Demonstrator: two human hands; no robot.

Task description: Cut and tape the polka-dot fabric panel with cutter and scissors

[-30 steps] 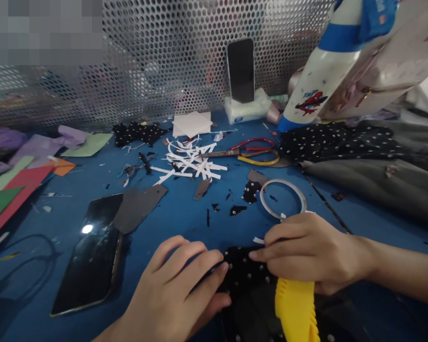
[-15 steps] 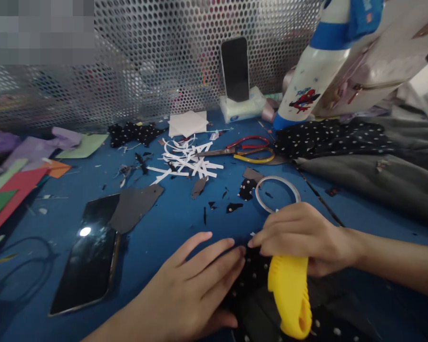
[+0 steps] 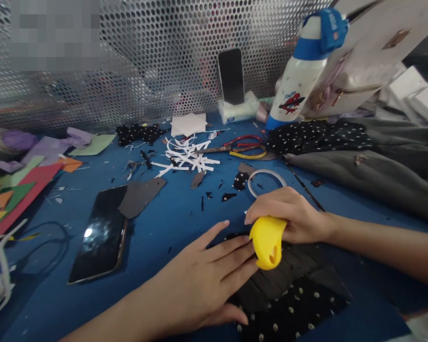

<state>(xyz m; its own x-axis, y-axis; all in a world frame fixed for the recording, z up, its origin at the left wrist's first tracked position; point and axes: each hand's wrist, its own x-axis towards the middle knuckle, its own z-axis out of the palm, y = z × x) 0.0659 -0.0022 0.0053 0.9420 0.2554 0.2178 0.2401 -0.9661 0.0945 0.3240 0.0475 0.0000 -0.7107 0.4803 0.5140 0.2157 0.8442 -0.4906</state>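
Observation:
My right hand [image 3: 288, 211] is wrapped round a ridged yellow plastic handle [image 3: 267, 242], its slotted end facing me. The tool's other end is hidden by my fingers, so its kind does not show. Beneath it lies black fabric with white dots [image 3: 288, 308], partly covered by a plain dark grey piece [image 3: 288, 263]. My left hand [image 3: 207, 275] rests flat on the left part of the fabric with fingers spread, fingertips close beside the yellow handle. Just beyond my right hand is a clear ring [image 3: 267, 172], perhaps a roll of tape.
A phone [image 3: 100, 237] lies left under a grey scrap [image 3: 141, 194]. Scissors [image 3: 248, 147], white strips [image 3: 192, 156] and dotted cloth [image 3: 317, 135] lie farther back. A bottle [image 3: 296, 80] and propped phone [image 3: 231, 76] stand by the perforated metal panel [image 3: 164, 57]. Coloured paper [image 3: 32, 190] is left.
My right hand has tipped the yellow handle up, so its end points more towards me. My left hand lies flatter, fingers more spread. More fabric shows; the view has shifted slightly.

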